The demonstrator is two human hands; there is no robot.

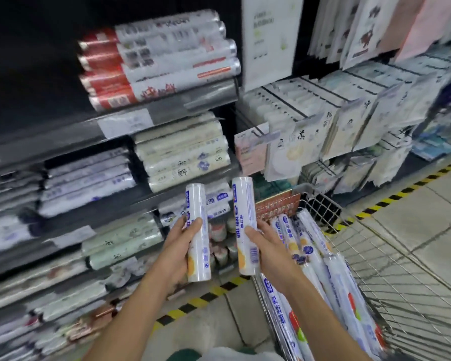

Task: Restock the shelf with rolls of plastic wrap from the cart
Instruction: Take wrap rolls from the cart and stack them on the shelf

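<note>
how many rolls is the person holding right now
2. One roll is held upright in the left hand, the other roll upright in the right hand. More rolls lie in the cart, some likely hidden.

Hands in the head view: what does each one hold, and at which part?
The left hand grips one roll of plastic wrap around its lower half; the right hand grips a second roll the same way. Both stand nearly upright.

I read "100" on cream shelf rolls (pixel 184 152), "鲜" on the lowest cream roll (pixel 190 176), "柔" on a hanging pack (pixel 302 142), other print too blurred for me
</note>
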